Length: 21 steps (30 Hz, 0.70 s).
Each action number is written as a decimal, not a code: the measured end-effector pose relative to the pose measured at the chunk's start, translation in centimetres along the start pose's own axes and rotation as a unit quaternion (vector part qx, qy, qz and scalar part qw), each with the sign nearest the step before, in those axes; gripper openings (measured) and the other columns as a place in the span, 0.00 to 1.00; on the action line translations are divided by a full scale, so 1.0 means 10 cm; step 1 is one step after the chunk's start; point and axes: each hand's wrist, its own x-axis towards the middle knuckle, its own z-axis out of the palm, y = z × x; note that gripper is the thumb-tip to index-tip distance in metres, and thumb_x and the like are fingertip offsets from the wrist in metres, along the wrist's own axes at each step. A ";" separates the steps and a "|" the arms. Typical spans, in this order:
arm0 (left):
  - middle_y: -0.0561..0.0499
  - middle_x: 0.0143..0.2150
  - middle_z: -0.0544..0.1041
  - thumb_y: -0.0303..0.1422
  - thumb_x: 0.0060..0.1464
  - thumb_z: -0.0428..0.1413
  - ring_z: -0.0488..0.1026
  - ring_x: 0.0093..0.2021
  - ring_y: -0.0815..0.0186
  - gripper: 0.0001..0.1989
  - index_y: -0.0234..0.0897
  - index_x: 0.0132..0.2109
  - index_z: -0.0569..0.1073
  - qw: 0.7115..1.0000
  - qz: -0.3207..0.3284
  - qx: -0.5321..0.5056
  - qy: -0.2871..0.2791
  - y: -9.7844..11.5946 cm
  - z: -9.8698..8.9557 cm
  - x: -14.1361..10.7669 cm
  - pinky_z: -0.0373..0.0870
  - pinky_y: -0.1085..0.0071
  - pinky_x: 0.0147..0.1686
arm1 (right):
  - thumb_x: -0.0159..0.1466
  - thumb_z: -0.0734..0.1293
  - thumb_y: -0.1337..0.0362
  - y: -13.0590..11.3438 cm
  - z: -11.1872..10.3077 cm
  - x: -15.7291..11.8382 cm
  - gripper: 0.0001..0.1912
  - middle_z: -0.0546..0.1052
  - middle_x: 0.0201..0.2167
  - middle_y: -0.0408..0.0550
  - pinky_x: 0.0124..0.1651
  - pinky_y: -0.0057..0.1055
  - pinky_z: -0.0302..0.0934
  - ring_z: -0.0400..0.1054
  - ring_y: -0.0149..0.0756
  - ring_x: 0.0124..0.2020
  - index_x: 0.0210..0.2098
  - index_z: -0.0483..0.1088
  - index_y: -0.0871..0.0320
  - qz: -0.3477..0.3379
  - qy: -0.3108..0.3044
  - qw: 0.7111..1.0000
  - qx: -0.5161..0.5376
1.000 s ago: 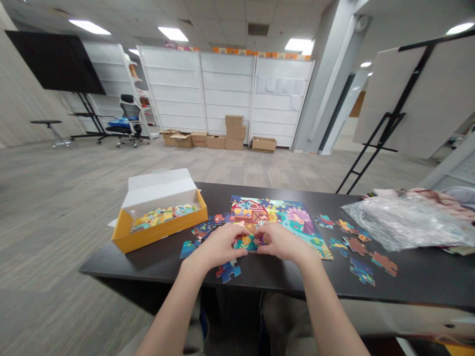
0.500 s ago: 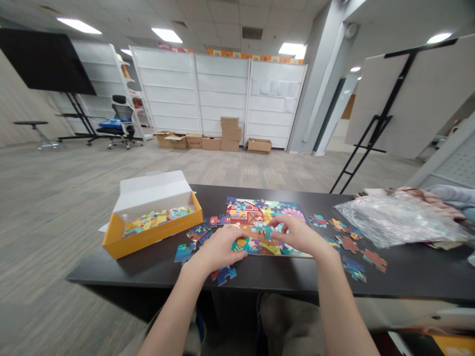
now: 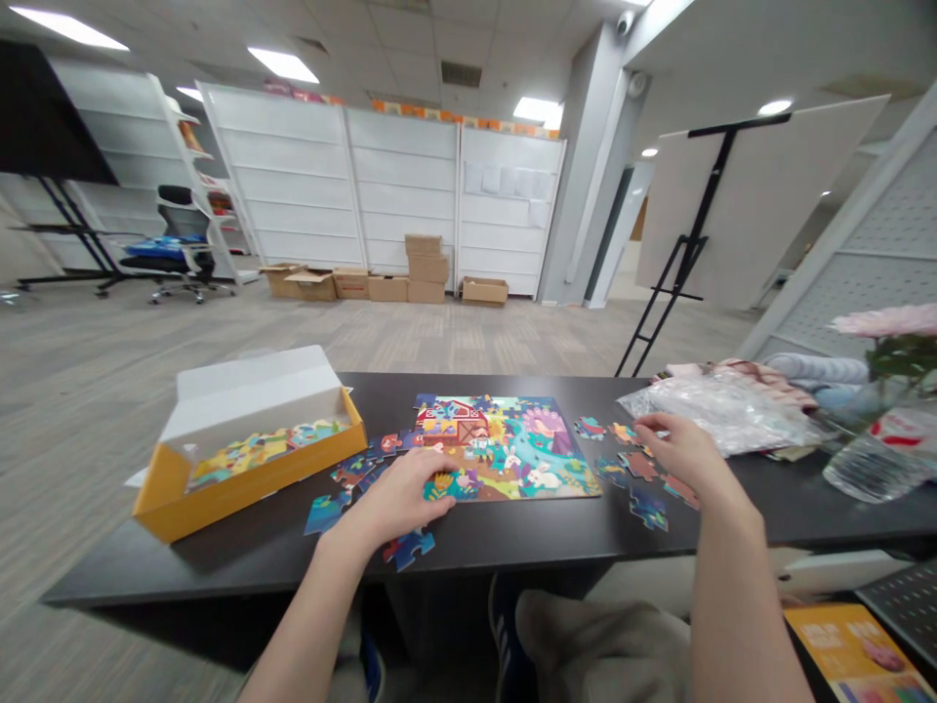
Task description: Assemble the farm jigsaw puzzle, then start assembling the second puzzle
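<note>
Jigsaw puzzle [image 3: 505, 451]: flat, colourful, barn and rabbits | left hand [image 3: 406, 493], right hand [image 3: 670, 447]: fingers apart

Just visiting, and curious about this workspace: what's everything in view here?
Joined puzzle: one, multicoloured, mid-table
Loose puzzle pieces: several, mixed colours, both sides of puzzle
Box: one, yellow, white lid, table's left; pieces inside
Table: one, black, in front
Plastic bag: one, clear, table's right
Cloths: several, pink and grey, behind bag
Vessel: one, clear, far right
Flowers: some, pink, above vessel
Cardboard boxes: eight, brown, by shelving
Shelving: several units, white, back
Screen: one, black, far left
Chair: one, black, back left
Board: one, pale, right
Printed item: one, orange, lower right
Ceiling lights: several, white, overhead
Legs: two, grey-brown, below table
Shoes: two, blue, below table
Left hand: one, bare, on puzzle's left
Right hand: one, bare, at right-hand pieces
</note>
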 end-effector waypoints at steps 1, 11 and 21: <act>0.47 0.52 0.79 0.33 0.52 0.61 0.74 0.55 0.54 0.17 0.42 0.50 0.77 1.000 0.001 -0.002 0.003 -0.01 0.00 0.00 0.68 0.59 0.58 | 0.60 0.64 0.59 0.15 -0.01 0.03 0.12 0.83 0.36 0.51 0.37 0.35 0.63 0.75 0.45 0.34 0.36 0.79 0.56 0.019 0.023 0.999 -0.015; 0.45 0.55 0.78 0.34 0.53 0.60 0.73 0.57 0.53 0.19 0.41 0.52 0.75 1.000 0.000 0.002 -0.005 -0.04 0.01 0.00 0.68 0.56 0.59 | 0.58 0.66 0.61 0.90 0.25 0.19 0.10 0.83 0.32 0.51 0.32 0.33 0.62 0.77 0.45 0.34 0.33 0.80 0.55 0.087 -0.010 0.996 -0.032; 0.47 0.52 0.79 0.33 0.52 0.61 0.74 0.55 0.55 0.17 0.42 0.50 0.77 1.000 -0.008 0.000 -0.003 0.00 -0.01 0.01 0.69 0.59 0.57 | 0.58 0.68 0.53 0.95 0.40 0.31 0.19 0.82 0.44 0.56 0.38 0.37 0.66 0.77 0.51 0.44 0.44 0.79 0.57 0.099 -0.041 0.990 -0.090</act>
